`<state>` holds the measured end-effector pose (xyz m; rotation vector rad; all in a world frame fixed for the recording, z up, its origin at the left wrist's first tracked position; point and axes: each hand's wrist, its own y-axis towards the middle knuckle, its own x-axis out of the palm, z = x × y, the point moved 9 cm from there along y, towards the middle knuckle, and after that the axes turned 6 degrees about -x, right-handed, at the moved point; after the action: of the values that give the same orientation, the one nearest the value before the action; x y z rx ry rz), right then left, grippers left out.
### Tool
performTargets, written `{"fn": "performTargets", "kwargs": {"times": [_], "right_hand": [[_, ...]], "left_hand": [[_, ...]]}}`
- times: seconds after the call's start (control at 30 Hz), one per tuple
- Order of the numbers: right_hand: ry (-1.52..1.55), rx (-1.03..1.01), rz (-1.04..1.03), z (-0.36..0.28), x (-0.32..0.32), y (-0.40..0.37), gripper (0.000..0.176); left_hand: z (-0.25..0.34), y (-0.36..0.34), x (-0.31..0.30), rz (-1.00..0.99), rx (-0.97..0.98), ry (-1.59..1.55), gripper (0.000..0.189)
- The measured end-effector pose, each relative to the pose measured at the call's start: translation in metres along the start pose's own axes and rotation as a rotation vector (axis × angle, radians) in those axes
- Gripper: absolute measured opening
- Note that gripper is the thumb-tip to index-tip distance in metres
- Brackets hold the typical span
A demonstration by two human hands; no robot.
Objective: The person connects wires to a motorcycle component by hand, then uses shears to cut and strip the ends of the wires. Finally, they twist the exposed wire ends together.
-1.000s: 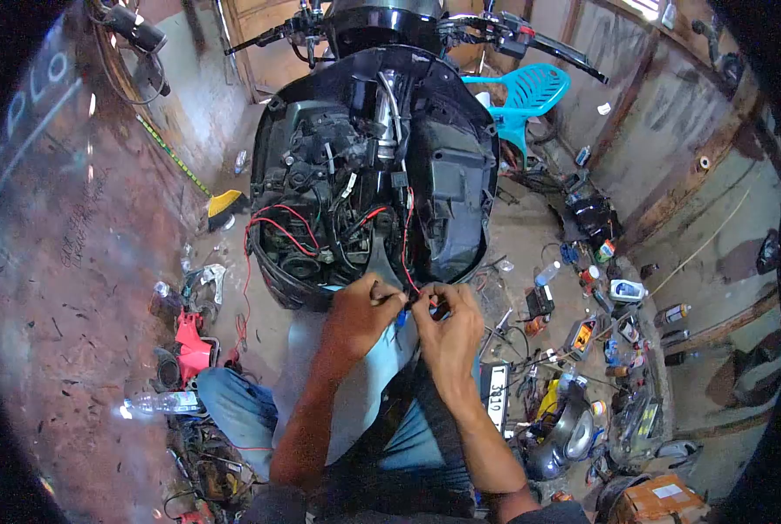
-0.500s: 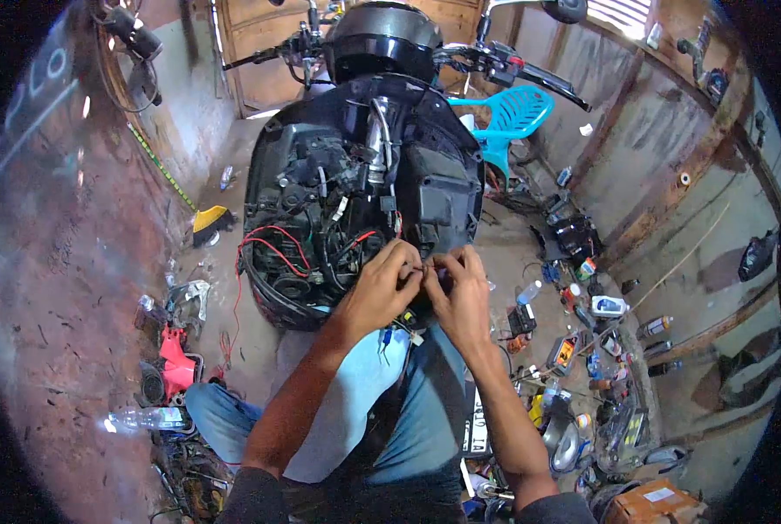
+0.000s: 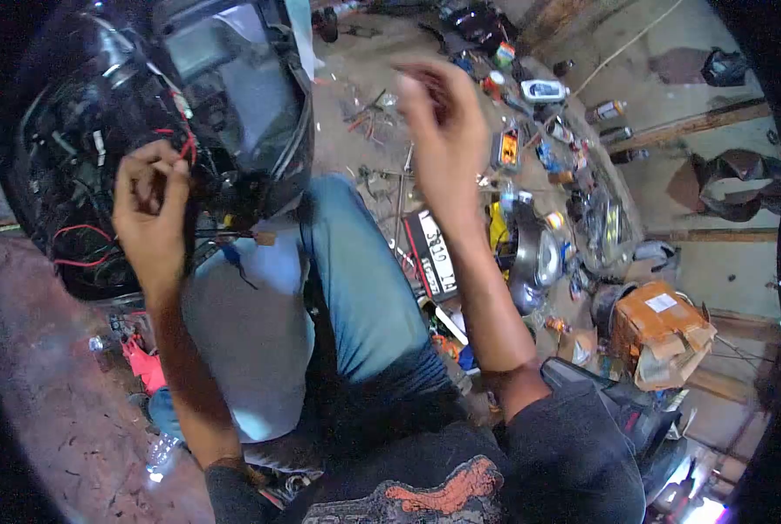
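The left hand (image 3: 150, 210) pinches thin red wires (image 3: 179, 140) at the open black scooter fairing (image 3: 233, 96), likely keeping them pulled clear, while the right hand (image 3: 443, 131) hovers apart, fingers curled, their hold too blurred to tell.

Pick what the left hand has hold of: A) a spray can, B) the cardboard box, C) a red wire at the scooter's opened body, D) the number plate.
C: the left hand is closed on a red wire at the scooter's open body, while the number plate and cardboard box lie on the floor apart from it.
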<state>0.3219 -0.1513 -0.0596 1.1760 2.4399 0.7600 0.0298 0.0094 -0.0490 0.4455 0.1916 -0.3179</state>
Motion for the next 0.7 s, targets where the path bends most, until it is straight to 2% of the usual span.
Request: {"fn": "performTargets", "kwargs": {"times": [0.07,0.13,0.17,0.2,0.23,0.3,0.37,0.43,0.5,0.57,0.63,0.67,0.7], "right_hand": [[-0.141,0.297,0.126,0.083,-0.061,-0.053,0.022],[-0.342,0.557,0.063,0.178,-0.118,-0.142,0.026],[-0.295,0.733,0.003,0.214,-0.138,-0.194,0.026],[-0.386,0.838,-0.032,0.236,-0.162,-0.243,0.027],[-0.479,0.952,-0.072,0.246,-0.185,-0.292,0.029],[-0.504,1.025,-0.061,0.229,-0.214,-0.357,0.032],[-0.583,1.082,-0.198,0.219,-0.237,-0.418,0.039],[-0.765,1.337,-0.647,0.18,-0.233,-0.436,0.054],[-0.862,1.406,-0.854,0.187,-0.256,-0.5,0.063],[-0.952,1.458,-0.879,0.206,-0.29,-0.575,0.072],[-0.955,1.467,-0.861,0.216,-0.295,-0.584,0.08],[-1.008,1.455,-0.871,0.219,-0.296,-0.578,0.083],[-1.051,1.428,-0.89,0.221,-0.293,-0.578,0.087]], "left_hand": [[-0.009,0.003,-0.004,0.009,-0.003,-0.09,0.022],[-0.008,0.003,-0.01,0.056,-0.043,0.0,0.017],[-0.01,0.002,-0.015,0.102,-0.046,0.019,0.014],[-0.015,0.002,-0.021,0.109,-0.054,0.021,0.013],[-0.019,0.002,-0.026,0.112,-0.071,0.026,0.012],[-0.021,-0.003,-0.027,0.146,-0.101,0.027,0.011],[-0.022,-0.002,-0.03,0.164,-0.081,0.037,0.007],[-0.024,-0.003,-0.033,0.202,-0.13,0.048,0.006],[-0.025,-0.002,-0.033,0.172,-0.094,0.019,0.008],[-0.024,-0.002,-0.032,0.183,-0.086,0.056,0.012],[-0.014,-0.004,-0.027,0.258,-0.103,0.184,0.016],[-0.006,-0.001,-0.021,0.163,-0.058,0.306,0.019],[-0.003,-0.002,-0.014,0.202,-0.109,0.256,0.02]]}}
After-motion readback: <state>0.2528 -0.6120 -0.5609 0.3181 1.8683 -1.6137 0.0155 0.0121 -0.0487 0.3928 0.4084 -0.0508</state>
